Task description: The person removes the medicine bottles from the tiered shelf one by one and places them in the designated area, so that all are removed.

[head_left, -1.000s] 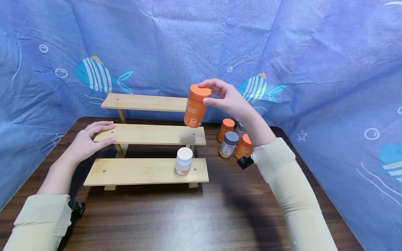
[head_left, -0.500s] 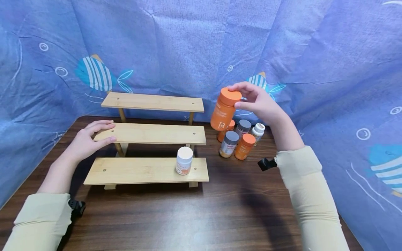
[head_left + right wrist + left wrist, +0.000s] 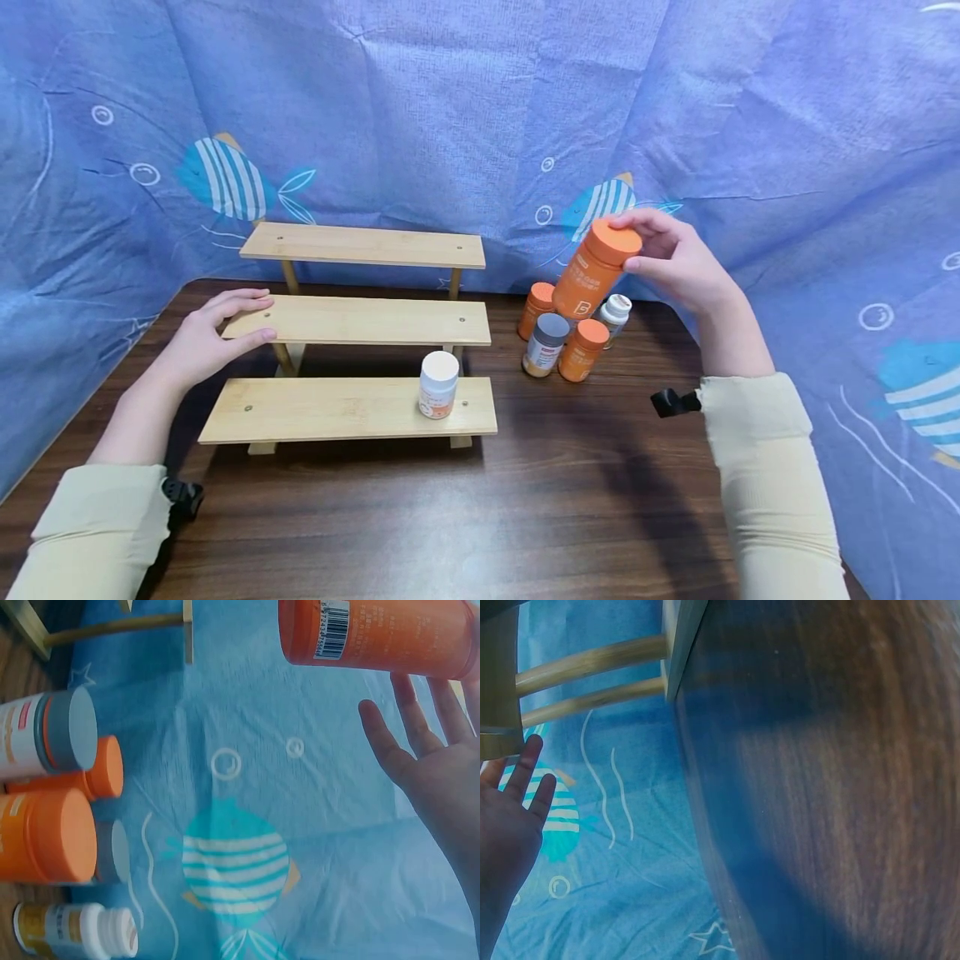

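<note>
A large orange bottle hangs tilted in the air in the head view, gripped at its ribbed lid by the thumb and fingers of my right hand. Under and beside it stand several smaller bottles. In the right wrist view the orange bottle shows a barcode near its base. My left hand rests at the left end of the middle board of a three-step wooden rack, thumb near the front edge. Its visible fingers look straight in the left wrist view. A white bottle stands on the rack's bottom board.
Right of the rack on the dark wooden table stand a small orange bottle, another orange bottle, a grey-capped bottle and a white-capped bottle. The right wrist view shows another grey cap. A blue fish-print cloth hangs behind.
My right hand has carried the large orange bottle to the right, from beside the rack's upper boards to above the bottle group; it tilts more now. My left hand stays put.
</note>
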`<state>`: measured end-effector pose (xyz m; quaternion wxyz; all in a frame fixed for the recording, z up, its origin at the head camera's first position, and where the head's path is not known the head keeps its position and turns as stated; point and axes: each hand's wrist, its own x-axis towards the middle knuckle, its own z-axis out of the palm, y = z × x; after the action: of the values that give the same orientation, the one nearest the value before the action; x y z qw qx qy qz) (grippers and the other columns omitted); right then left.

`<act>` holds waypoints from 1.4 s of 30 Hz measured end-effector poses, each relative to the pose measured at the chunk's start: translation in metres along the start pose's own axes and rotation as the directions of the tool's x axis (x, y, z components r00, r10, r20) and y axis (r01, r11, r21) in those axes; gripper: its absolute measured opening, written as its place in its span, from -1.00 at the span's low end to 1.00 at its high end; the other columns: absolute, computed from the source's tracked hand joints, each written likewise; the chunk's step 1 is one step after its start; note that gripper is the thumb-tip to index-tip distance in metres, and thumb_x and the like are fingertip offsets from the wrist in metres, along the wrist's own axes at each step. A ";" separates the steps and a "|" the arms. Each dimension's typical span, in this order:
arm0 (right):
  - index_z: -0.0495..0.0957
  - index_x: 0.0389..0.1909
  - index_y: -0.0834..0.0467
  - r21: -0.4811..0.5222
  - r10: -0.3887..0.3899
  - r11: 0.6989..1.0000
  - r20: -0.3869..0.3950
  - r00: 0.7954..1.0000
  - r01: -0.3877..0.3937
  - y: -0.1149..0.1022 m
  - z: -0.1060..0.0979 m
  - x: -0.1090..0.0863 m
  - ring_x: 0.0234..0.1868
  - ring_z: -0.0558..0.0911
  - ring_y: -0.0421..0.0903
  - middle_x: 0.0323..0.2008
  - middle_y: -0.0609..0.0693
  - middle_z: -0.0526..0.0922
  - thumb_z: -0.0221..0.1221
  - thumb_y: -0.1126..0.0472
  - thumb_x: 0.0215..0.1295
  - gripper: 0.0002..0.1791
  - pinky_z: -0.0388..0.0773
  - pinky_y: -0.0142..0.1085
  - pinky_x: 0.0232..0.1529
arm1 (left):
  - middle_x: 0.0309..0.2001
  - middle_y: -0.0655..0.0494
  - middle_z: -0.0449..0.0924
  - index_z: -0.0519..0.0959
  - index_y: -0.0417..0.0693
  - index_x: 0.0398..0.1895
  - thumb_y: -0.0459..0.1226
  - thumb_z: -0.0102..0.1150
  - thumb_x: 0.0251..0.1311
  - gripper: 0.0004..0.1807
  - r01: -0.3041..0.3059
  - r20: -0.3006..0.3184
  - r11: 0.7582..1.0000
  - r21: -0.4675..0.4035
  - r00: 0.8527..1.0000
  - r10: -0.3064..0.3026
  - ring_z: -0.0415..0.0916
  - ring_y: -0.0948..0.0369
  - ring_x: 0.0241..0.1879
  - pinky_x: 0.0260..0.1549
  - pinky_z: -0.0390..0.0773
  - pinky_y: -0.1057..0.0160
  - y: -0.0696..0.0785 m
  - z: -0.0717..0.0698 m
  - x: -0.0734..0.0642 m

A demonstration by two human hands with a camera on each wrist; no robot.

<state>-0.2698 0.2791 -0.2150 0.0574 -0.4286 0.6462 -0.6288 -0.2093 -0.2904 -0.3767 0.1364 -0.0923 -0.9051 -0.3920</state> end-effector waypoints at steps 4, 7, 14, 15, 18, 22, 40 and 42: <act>0.41 0.11 0.39 0.091 -0.054 0.994 0.022 0.998 0.052 0.000 -0.010 -0.012 0.03 0.56 -0.04 0.09 0.15 0.52 -0.03 0.69 0.17 -0.54 0.56 -0.32 0.00 | 0.29 -0.06 0.29 0.47 0.01 0.22 -0.08 0.31 0.11 -0.42 0.003 0.001 1.000 0.003 1.000 -0.003 0.09 -0.10 0.35 0.22 0.10 -0.29 0.000 -0.001 0.000; 0.38 0.13 0.42 0.129 -0.075 0.989 0.016 0.997 0.072 0.002 -0.017 -0.021 0.04 0.55 -0.02 0.10 0.18 0.51 -0.05 0.71 0.17 -0.52 0.56 -0.30 0.00 | 0.29 -0.05 0.30 0.47 0.02 0.22 -0.09 0.32 0.10 -0.42 0.003 -0.001 1.000 -0.001 1.000 -0.003 0.10 -0.09 0.35 0.22 0.10 -0.27 0.001 -0.001 0.001; 0.35 0.14 0.43 0.118 -0.086 0.989 -0.011 0.996 0.087 0.007 -0.032 -0.040 0.10 0.51 -0.01 0.17 0.19 0.46 -0.04 0.67 0.20 -0.54 0.52 -0.29 0.06 | 0.28 0.00 0.32 0.49 0.01 0.20 -0.10 0.33 0.09 -0.43 -0.010 -0.016 1.000 -0.008 1.000 0.009 0.11 0.01 0.36 0.29 0.08 -0.17 0.001 0.000 0.001; 0.35 0.14 0.43 0.118 -0.084 0.989 -0.017 0.996 0.086 0.008 -0.034 -0.043 0.10 0.51 -0.01 0.17 0.19 0.46 -0.05 0.68 0.20 -0.54 0.52 -0.29 0.06 | 0.28 0.01 0.32 0.50 0.02 0.20 -0.10 0.34 0.09 -0.44 -0.012 -0.018 1.000 -0.009 1.000 0.012 0.11 0.03 0.36 0.29 0.08 -0.16 0.001 0.000 0.001; 0.37 0.12 0.43 0.104 -0.078 0.991 -0.051 0.996 0.083 0.012 -0.037 -0.051 0.08 0.53 -0.03 0.15 0.19 0.48 -0.05 0.68 0.20 -0.56 0.53 -0.31 0.05 | 0.28 0.05 0.33 0.50 0.03 0.19 -0.11 0.34 0.08 -0.44 -0.020 -0.023 1.000 -0.013 1.000 0.019 0.12 0.06 0.36 0.31 0.08 -0.12 0.000 0.000 0.001; 0.39 0.10 0.44 0.068 -0.058 0.996 -0.090 0.994 0.064 0.017 -0.040 -0.059 0.06 0.55 -0.05 0.14 0.17 0.49 -0.03 0.67 0.20 -0.58 0.53 -0.33 0.04 | 0.28 0.08 0.33 0.51 0.03 0.19 -0.12 0.34 0.09 -0.45 -0.023 -0.024 1.000 -0.013 0.999 0.023 0.12 0.07 0.36 0.31 0.08 -0.10 -0.001 -0.001 0.002; 0.41 0.12 0.33 -0.051 0.062 0.996 -0.153 0.986 -0.070 0.057 -0.060 -0.097 0.11 0.52 -0.18 0.17 0.01 0.48 -0.10 0.69 0.21 -0.52 0.49 -0.45 0.03 | 0.27 0.06 0.33 0.50 0.04 0.19 -0.10 0.34 0.09 -0.45 -0.015 -0.019 1.000 -0.008 1.000 0.015 0.12 0.07 0.36 0.31 0.09 -0.09 -0.002 0.001 0.002; 0.42 0.13 0.32 -0.060 0.081 0.994 -0.175 0.981 -0.093 0.062 -0.061 -0.102 0.10 0.52 -0.20 0.17 -0.02 0.49 -0.08 0.67 0.22 -0.53 0.50 -0.46 0.02 | 0.27 0.05 0.34 0.50 0.04 0.19 -0.10 0.34 0.09 -0.45 -0.015 -0.022 1.000 -0.006 1.000 0.015 0.12 0.08 0.36 0.31 0.09 -0.08 -0.002 0.001 0.001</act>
<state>-0.2732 0.3798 -0.3040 0.0140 -0.3456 0.6879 -0.6381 -0.2114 -0.2911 -0.3787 0.1487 -0.0951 -0.9017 -0.3946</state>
